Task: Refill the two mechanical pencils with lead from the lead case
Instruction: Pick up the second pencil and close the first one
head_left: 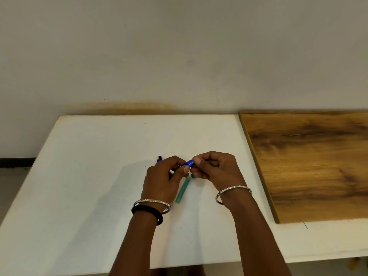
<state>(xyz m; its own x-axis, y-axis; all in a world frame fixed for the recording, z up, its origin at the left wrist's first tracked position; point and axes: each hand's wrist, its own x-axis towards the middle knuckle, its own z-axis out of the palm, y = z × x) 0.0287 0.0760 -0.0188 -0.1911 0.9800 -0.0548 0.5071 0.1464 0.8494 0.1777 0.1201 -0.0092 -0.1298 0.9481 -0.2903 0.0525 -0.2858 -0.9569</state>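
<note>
Head view looks down on my two hands meeting above the white desk (99, 176). My left hand (163, 180) is curled around a blue mechanical pencil (190, 162), thumb and forefinger pinching it near the end that pokes out toward my other hand. My right hand (214, 168) is closed at that same end, its fingertips (197, 161) pinched together right against the blue barrel; whatever they hold is too small for me to make out. Behind my left knuckles a dark blue tip (159, 158) shows just above the desk, but I cannot tell if it belongs to the pencil I hold or to the second one. Below my hands the teal lead case (182, 189) lies flat on the desk, slanted, its upper end near my right thumb. A small teal cap (192, 176) sits just beside that upper end. I wear a silver bangle (152, 202) and a black band (146, 211) on my left wrist and another silver bangle (234, 189) on my right. A wooden board (308, 162) lies on the desk to my right, well apart from the pencils.
</note>
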